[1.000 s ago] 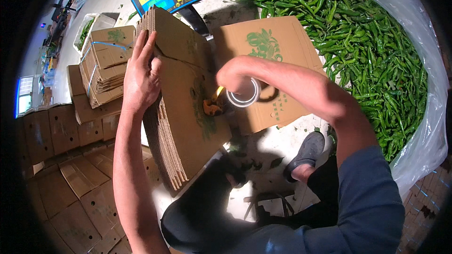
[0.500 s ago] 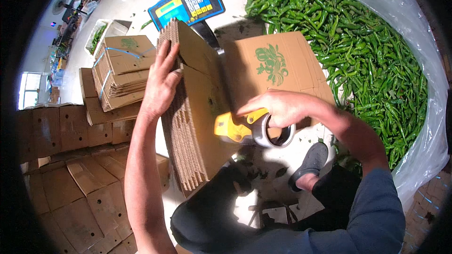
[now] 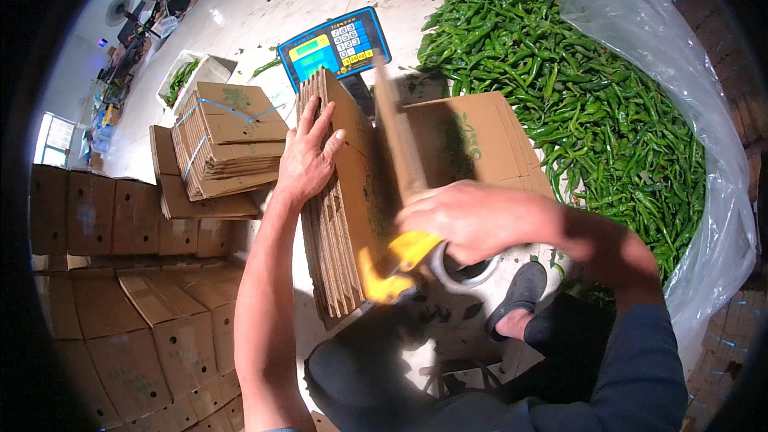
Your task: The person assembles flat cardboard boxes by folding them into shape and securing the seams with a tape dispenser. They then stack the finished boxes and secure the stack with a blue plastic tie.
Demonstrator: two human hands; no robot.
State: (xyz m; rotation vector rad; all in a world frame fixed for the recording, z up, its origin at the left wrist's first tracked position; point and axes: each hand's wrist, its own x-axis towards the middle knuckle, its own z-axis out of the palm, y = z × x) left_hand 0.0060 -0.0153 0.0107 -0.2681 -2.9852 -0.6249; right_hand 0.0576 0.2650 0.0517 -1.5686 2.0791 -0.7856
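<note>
Left hand lay open, pressing my stack of flattened cartons; right hand gripped the yellow tape dispenser.

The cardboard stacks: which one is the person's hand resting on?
The upright stack of flat cartons in the middle, standing on edge. The left hand presses on its side. The other stacks, further left, lie flat, tied with blue strap, untouched.

Blue scale screen top centre, strapped brown carton bundles left
</note>
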